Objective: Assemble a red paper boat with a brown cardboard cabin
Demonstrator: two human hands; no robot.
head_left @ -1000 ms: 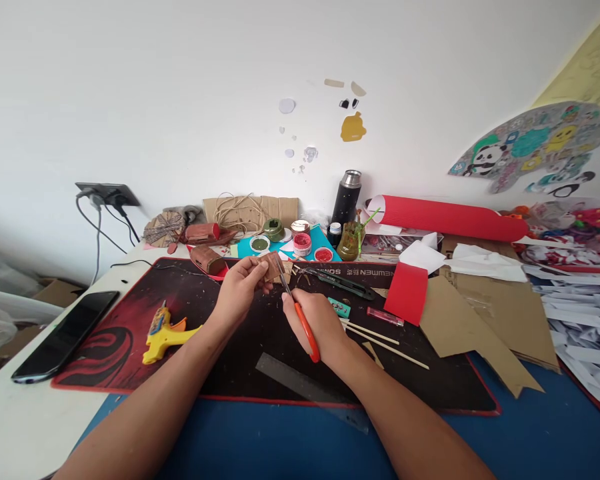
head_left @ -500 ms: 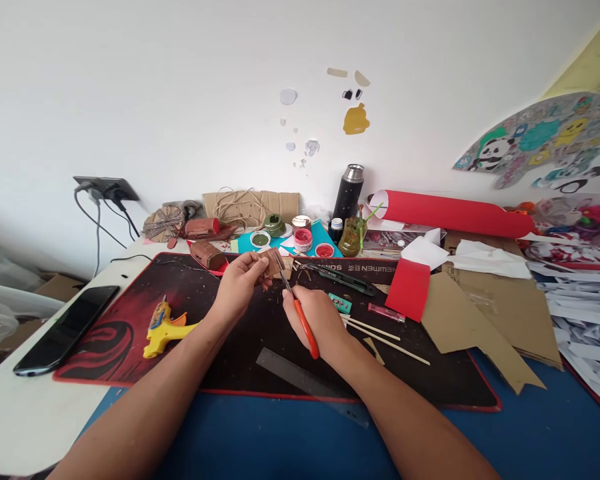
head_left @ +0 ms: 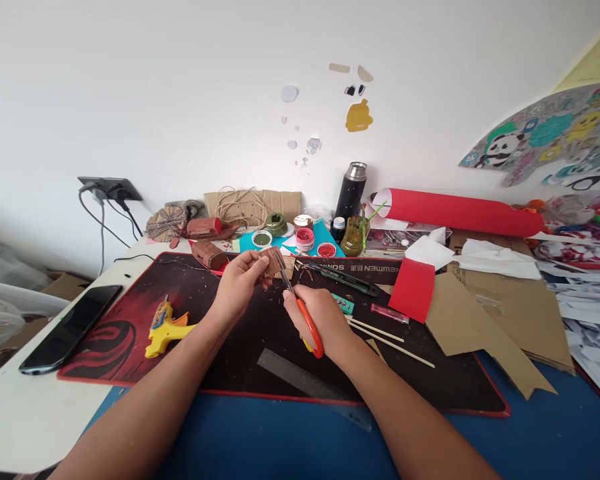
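Between the fingertips of my left hand (head_left: 240, 283) is a small brown piece (head_left: 269, 262), which looks like painted cardboard. My right hand (head_left: 317, 313) grips scissors with orange-red handles (head_left: 310, 327). Their blades (head_left: 283, 270) lie at the right edge of the brown piece, raised above the dark mat (head_left: 230, 360). Just behind my left hand sits a brown, rounded box-like piece (head_left: 209, 255). A utility knife (head_left: 345, 279) rests on the mat beyond my right hand. My left fingers partly cover the brown piece.
A yellow glue gun (head_left: 167, 330) and a phone (head_left: 70, 327) lie to the left. Nearer me is a clear ruler (head_left: 300, 380). Paint pots (head_left: 305, 240), a black flask (head_left: 353, 193) and a red paper roll (head_left: 460, 212) stand or lie behind. Cardboard (head_left: 460, 320) covers the right.
The scissors' handles have spread slightly, with a bit of yellow now showing beneath my right hand. Both hands stay in nearly the same place. The view has shifted a little.
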